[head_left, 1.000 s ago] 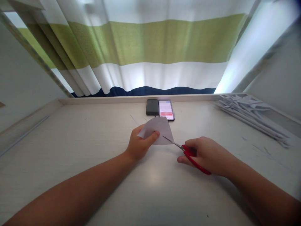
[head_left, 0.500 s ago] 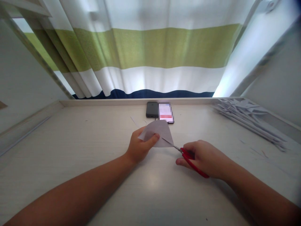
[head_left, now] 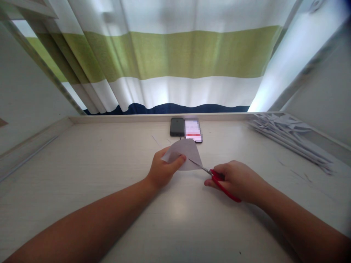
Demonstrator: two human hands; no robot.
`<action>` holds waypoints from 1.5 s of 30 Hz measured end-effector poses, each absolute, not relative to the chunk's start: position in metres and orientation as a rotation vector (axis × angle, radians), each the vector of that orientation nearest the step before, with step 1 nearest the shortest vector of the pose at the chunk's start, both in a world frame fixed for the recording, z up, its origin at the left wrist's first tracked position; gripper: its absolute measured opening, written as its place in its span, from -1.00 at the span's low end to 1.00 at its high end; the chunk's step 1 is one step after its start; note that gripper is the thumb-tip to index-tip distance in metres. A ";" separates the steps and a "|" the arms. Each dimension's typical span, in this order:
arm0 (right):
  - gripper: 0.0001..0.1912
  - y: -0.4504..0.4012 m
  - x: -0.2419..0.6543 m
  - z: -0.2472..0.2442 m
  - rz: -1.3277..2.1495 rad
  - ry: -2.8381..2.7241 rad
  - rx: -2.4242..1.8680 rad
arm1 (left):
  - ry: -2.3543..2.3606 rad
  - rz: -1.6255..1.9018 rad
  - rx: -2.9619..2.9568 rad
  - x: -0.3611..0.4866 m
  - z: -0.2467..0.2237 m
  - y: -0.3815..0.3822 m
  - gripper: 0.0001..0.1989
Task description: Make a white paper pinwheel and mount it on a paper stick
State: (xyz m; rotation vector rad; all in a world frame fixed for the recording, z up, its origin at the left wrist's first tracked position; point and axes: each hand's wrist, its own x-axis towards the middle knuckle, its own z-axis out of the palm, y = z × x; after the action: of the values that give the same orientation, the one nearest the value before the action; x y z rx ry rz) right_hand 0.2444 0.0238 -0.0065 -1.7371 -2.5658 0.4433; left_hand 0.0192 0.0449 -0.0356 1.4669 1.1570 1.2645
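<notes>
A small pale piece of paper (head_left: 189, 149) with a curved upper edge is pinched in my left hand (head_left: 163, 168), the thumb lying on top of it and the other fingers hidden beneath. My right hand (head_left: 238, 180) is closed around the red handles of a pair of scissors (head_left: 226, 190). Their thin metal blades point up and left, overlapping the paper's lower right part, with the tip close to my left thumb. Whether the blades are cutting into the paper I cannot tell. Both hands are above the white tabletop (head_left: 170, 223).
Behind the paper, a black box-shaped device (head_left: 177, 126) lies beside a phone (head_left: 193, 129) with a lit, blurred screen. A heap of paper strips (head_left: 290, 140) rests at the right. Thin scraps lie nearby. A striped curtain (head_left: 175, 54) hangs behind the table's raised back edge.
My right hand and the scissors handles have shifted slightly upward. My left hand and the paper stay almost in place.
</notes>
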 end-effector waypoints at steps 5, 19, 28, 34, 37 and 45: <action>-0.47 0.024 0.247 -0.007 0.351 -2.581 -1.751 | 1.181 1.258 1.382 0.019 -0.039 0.046 -0.79; -0.46 0.026 0.252 -0.001 0.270 -2.608 -1.785 | 1.130 1.291 1.242 0.020 -0.040 0.051 -0.76; -0.44 0.034 0.261 -0.006 0.382 -2.483 -1.917 | 1.169 1.349 1.149 0.020 -0.039 0.055 -0.65; -0.48 0.027 0.257 -0.005 0.508 -2.467 -1.868 | 1.231 1.346 1.062 0.020 -0.046 0.063 -0.56; -0.50 0.022 0.251 -0.005 0.564 -2.482 -1.836 | 1.201 1.335 0.996 0.021 -0.048 0.064 -0.57; -0.51 0.015 0.239 -0.004 0.595 -2.526 -1.803 | 1.129 1.430 0.845 0.023 -0.045 0.063 -0.72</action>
State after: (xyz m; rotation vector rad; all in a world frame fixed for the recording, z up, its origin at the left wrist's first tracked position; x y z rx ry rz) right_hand 0.2391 0.0146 -0.0037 -1.8027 -2.5256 0.5949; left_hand 0.0230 0.0627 -0.0451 0.8446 1.1295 1.4299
